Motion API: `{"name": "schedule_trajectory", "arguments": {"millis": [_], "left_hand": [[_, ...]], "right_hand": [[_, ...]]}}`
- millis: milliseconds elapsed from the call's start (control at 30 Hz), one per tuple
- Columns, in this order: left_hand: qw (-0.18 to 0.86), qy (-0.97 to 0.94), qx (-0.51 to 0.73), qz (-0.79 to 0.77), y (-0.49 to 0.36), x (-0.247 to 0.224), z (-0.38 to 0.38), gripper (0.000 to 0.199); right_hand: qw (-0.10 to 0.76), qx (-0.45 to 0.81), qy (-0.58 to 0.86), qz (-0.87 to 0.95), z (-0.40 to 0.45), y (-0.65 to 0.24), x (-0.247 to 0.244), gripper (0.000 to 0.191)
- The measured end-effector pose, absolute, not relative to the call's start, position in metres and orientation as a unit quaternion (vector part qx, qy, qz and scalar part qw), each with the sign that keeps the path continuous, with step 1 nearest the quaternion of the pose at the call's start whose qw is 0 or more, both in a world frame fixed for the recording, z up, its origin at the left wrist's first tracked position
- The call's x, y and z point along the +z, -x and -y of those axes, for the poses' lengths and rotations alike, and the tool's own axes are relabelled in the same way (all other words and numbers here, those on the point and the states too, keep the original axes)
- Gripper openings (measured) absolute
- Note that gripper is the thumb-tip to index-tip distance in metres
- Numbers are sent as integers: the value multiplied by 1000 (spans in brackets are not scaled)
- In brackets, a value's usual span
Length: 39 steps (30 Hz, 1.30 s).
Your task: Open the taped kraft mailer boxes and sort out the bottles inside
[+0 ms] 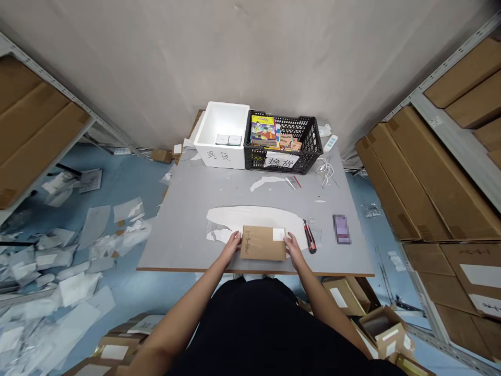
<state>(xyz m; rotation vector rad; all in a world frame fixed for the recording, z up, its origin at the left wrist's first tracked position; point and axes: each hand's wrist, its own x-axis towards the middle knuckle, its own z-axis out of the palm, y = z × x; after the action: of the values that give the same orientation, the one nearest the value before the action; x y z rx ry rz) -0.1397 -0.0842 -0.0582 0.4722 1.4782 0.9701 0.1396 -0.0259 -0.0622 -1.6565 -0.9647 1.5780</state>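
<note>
**Kraft cardboard package (263, 243) between both hands**

Flat on grey table (188, 245) near front edge, partly over white sheet (250, 216). Left hand (234, 244) and right hand (293, 247) apart, touching opposite edges; firmness of grip unclear. Red-and-black utility knife (309, 236) just beside right hand.

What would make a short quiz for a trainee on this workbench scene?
1. What do the left hand and right hand both touch?
2. True or false: the red and black utility knife lies nearer the right hand than the left hand.
3. Where are the colourful books? A: in the white foam box. B: in the black plastic crate. C: on the floor.

Key:
1. The flat cardboard mailer.
2. True.
3. B.
</note>
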Motion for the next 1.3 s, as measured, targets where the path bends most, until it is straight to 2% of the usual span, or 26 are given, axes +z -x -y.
{"name": "schedule_trajectory", "arguments": {"millis": [133,233,333,433,600,700,767,900,1033,1133,1233,1300], "left_hand": [[573,-251,424,-654,114,-54,72,61],[541,-265,455,-656,106,-44,62,54],[495,-272,479,-672,103,-39,58,44],[473,-271,466,-697,99,-42,62,44],[523,-230,425,-702,89,-53,64,62],[567,-257,455,-636,91,-51,57,69],[580,-275,478,-599,96,-49,54,72],[572,-284,482,-599,103,-51,59,69],[573,-224,405,-676,102,-60,64,71],[559,-261,376,-692,99,-65,56,71],[542,-310,394,-675,100,-65,45,65],[543,-311,430,-650,104,-66,43,61]], "right_hand": [[288,643,572,420,11,-143,-65,74],[320,637,544,443,-4,-148,-60,75],[360,608,571,419,-10,-157,-56,67],[371,597,592,394,-7,-163,-55,65],[353,635,539,426,-2,-161,-52,72],[348,658,518,421,-8,-166,-47,78],[353,652,520,425,-11,-173,-45,73],[363,613,541,447,-7,-181,-54,51],[361,589,590,418,0,-174,-72,64],[326,623,574,419,-6,-168,-77,76],[320,647,535,439,-15,-169,-73,79],[346,640,537,427,-16,-174,-70,72]]}}
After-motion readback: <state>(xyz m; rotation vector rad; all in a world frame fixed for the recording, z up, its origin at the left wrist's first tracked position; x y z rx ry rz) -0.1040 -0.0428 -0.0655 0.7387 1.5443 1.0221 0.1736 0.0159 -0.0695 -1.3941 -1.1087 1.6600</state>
